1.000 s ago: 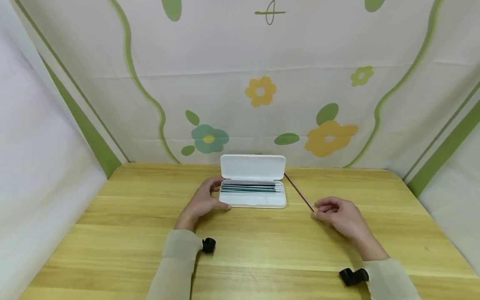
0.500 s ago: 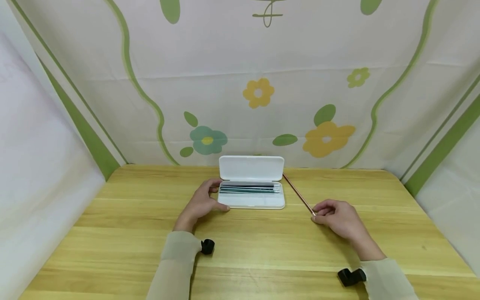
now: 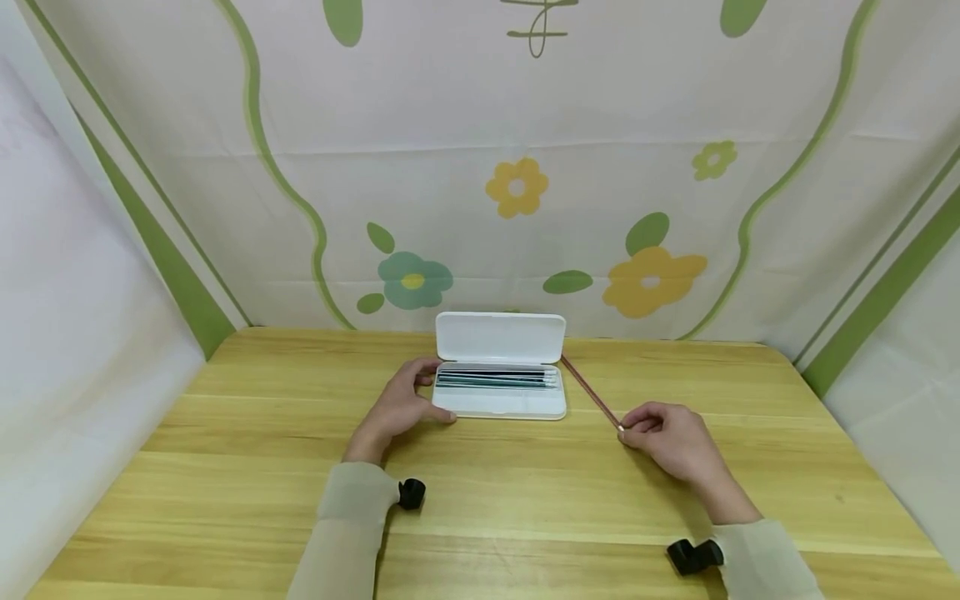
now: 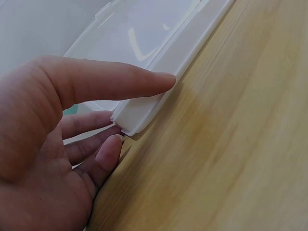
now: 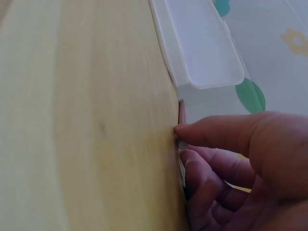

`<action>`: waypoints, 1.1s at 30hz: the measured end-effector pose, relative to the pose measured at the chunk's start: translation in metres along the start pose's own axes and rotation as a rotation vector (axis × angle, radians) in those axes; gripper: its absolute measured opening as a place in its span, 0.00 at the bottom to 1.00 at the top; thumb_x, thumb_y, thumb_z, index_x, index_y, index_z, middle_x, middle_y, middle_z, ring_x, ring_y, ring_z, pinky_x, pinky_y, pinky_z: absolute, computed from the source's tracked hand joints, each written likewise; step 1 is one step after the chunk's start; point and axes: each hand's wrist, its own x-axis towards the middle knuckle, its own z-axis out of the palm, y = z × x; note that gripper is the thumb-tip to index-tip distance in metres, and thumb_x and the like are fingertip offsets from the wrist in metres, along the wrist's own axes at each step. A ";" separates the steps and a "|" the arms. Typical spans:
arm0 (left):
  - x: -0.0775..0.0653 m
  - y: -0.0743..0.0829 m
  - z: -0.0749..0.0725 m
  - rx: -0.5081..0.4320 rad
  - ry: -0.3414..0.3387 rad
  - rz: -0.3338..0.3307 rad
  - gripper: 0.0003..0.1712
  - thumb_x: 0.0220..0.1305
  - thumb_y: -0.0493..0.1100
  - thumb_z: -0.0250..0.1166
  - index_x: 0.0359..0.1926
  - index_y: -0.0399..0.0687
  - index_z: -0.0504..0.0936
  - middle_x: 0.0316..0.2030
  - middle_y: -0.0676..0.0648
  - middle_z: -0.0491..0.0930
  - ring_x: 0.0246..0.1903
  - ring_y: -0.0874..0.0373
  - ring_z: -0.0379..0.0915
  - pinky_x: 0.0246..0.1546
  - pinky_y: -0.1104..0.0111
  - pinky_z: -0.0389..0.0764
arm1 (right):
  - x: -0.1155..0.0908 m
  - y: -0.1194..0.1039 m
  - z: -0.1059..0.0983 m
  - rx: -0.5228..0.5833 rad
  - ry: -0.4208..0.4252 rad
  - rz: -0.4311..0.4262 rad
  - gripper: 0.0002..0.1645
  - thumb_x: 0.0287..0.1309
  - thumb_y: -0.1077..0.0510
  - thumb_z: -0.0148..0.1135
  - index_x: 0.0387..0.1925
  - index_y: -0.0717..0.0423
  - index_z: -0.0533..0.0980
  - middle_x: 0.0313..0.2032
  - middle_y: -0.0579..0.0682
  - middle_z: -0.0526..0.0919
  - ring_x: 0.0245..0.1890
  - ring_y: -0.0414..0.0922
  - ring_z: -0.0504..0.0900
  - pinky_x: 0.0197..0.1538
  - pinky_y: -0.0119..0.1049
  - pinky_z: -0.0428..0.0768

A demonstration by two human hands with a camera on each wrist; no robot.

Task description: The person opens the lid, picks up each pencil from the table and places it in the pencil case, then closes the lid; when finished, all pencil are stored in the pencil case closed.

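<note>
A white pencil case point(image 3: 517, 407) lies with its lid raised at the back of the wooden table. Inside it, several dark and green pencils point(image 3: 491, 379) lie side by side. My left hand point(image 3: 397, 408) holds the case's left end, thumb on the front edge and fingers around the end wall. A reddish-brown pencil point(image 3: 591, 393) slants on the right of the case, its far tip near the lid hinge. My right hand point(image 3: 671, 437) pinches its near end between thumb and forefinger; in the right wrist view the fingers hide most of the pencil.
The wooden table point(image 3: 540, 500) reaches back to a white cloth point(image 3: 450, 100) printed with flowers and leaves. Cloth hangs on both sides too. A black wrist mount point(image 3: 412, 493) sits on the left sleeve, another mount point(image 3: 693, 557) on the right.
The pencil's far tip has come slightly nearer the person, and its pale end now shows at the right fingertips. The left hand stays at the case; the head view has shifted a little.
</note>
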 end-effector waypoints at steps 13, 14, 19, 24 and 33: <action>0.000 0.000 0.000 -0.003 0.003 -0.003 0.53 0.45 0.36 0.86 0.74 0.46 0.73 0.70 0.42 0.73 0.66 0.43 0.68 0.73 0.47 0.70 | 0.000 -0.002 -0.001 -0.012 0.013 0.024 0.11 0.64 0.52 0.73 0.42 0.54 0.88 0.34 0.45 0.89 0.34 0.40 0.82 0.39 0.35 0.77; 0.000 0.000 0.000 -0.004 0.004 -0.003 0.53 0.45 0.36 0.86 0.74 0.46 0.73 0.70 0.42 0.73 0.66 0.43 0.68 0.72 0.47 0.70 | 0.000 -0.001 -0.001 -0.009 0.010 0.029 0.11 0.65 0.52 0.72 0.43 0.54 0.88 0.35 0.45 0.89 0.34 0.40 0.82 0.39 0.35 0.77; 0.000 0.000 0.000 -0.004 0.005 -0.003 0.53 0.45 0.35 0.86 0.74 0.45 0.73 0.70 0.41 0.73 0.66 0.43 0.68 0.73 0.47 0.70 | -0.001 0.000 -0.003 0.028 -0.004 0.058 0.13 0.68 0.52 0.71 0.46 0.56 0.87 0.37 0.48 0.89 0.36 0.42 0.81 0.38 0.35 0.78; -0.001 0.000 -0.001 -0.004 0.004 -0.006 0.53 0.45 0.36 0.86 0.74 0.46 0.73 0.70 0.42 0.74 0.67 0.43 0.68 0.72 0.47 0.71 | -0.001 0.001 -0.006 0.092 -0.008 0.082 0.16 0.71 0.51 0.69 0.51 0.58 0.86 0.41 0.50 0.88 0.38 0.43 0.80 0.37 0.34 0.77; -0.001 -0.001 -0.001 0.009 -0.012 0.000 0.54 0.48 0.38 0.86 0.77 0.47 0.71 0.72 0.42 0.72 0.69 0.43 0.67 0.74 0.46 0.70 | -0.002 0.002 -0.011 0.228 0.003 0.070 0.19 0.76 0.54 0.64 0.57 0.64 0.82 0.44 0.56 0.87 0.36 0.42 0.81 0.35 0.34 0.84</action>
